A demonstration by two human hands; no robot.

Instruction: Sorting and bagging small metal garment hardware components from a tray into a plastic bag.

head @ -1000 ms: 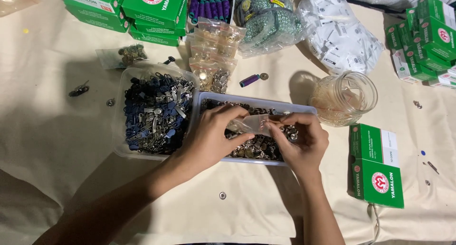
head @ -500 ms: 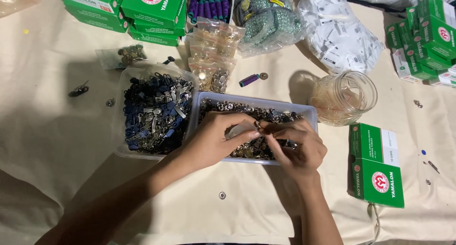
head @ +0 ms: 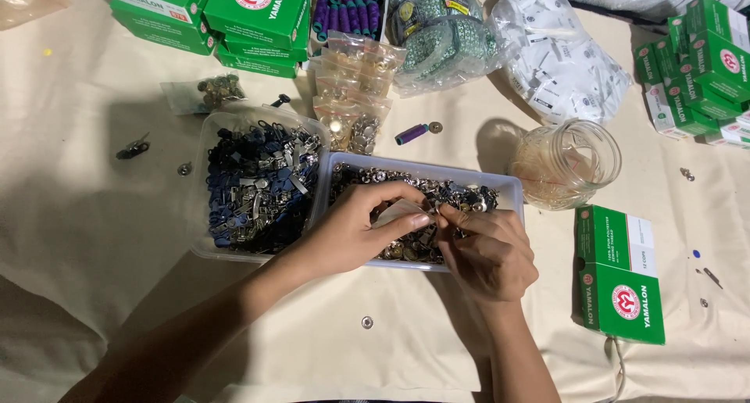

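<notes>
Clearly we are mid-job: our left hand (head: 355, 231) and right hand (head: 488, 250) meet over the white tray (head: 508, 190) of small metal fasteners (head: 406, 250), both pinching a little clear bag (head: 397, 212) held just above the pile. Whether anything is inside yet we cannot tell; the tray looks mostly full. The bag's long axis lies roughly left to right, which end is open we cannot tell.

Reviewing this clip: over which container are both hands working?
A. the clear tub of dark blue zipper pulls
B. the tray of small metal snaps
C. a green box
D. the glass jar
B: the left hand and right hand meet over the tray of small metal snaps, pinching a small clear bag between them.
</notes>
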